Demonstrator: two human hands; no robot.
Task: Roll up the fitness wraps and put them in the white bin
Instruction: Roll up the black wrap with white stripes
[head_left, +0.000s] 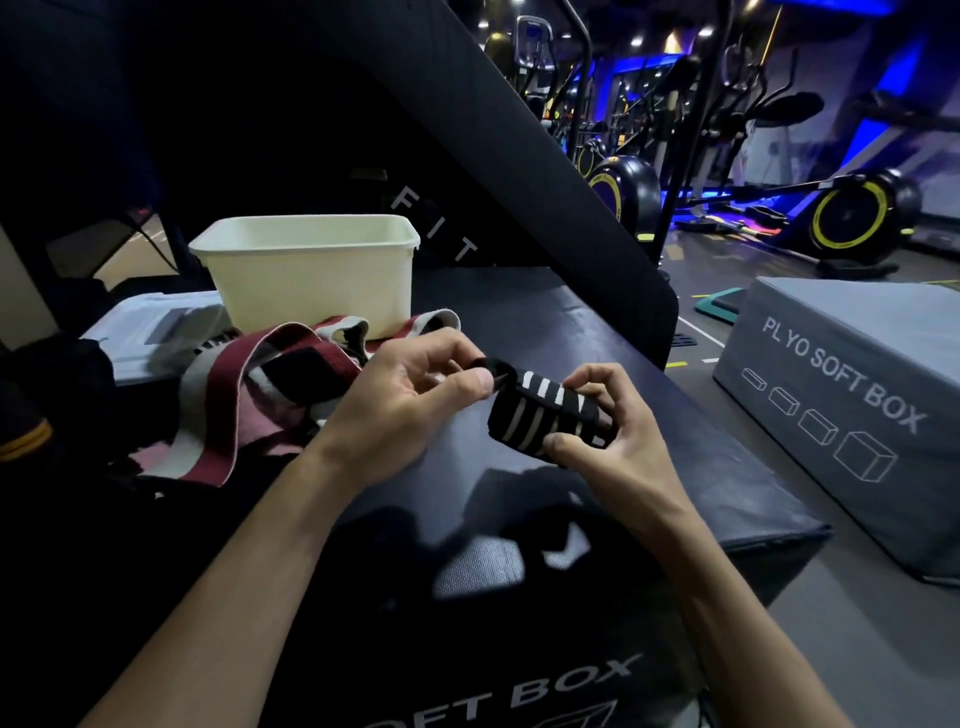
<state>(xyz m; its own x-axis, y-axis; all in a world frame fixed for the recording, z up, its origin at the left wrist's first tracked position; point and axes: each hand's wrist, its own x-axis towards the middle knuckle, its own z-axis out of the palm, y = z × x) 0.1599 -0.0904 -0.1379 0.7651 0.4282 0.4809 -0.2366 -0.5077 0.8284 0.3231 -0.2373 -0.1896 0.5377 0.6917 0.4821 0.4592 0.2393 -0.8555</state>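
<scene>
Both hands grasp a rolled black fabric wrap with white stripes (540, 415): left hand (410, 400) pinching its end, right hand (602, 421) cupping it.

Both hands over the dark padded plyo box (649, 415): right hand (618, 431) curled round a rolled black white-striped fabric wrap (540, 415), left hand (410, 395) pinching its loose end. White plastic bin (311, 270) at the far edge, beside loose maroon-and-grey wraps (249, 395).

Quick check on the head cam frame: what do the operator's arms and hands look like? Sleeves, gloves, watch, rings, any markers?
Both forearms are bare up to the bottom edge of the frame: no sleeves in view. The left hand and right hand wear no gloves, and no watch, wristband, ring, tape or tracking marker is visible on either wrist or on the fingers that show. No cables or sensors are attached.
</scene>
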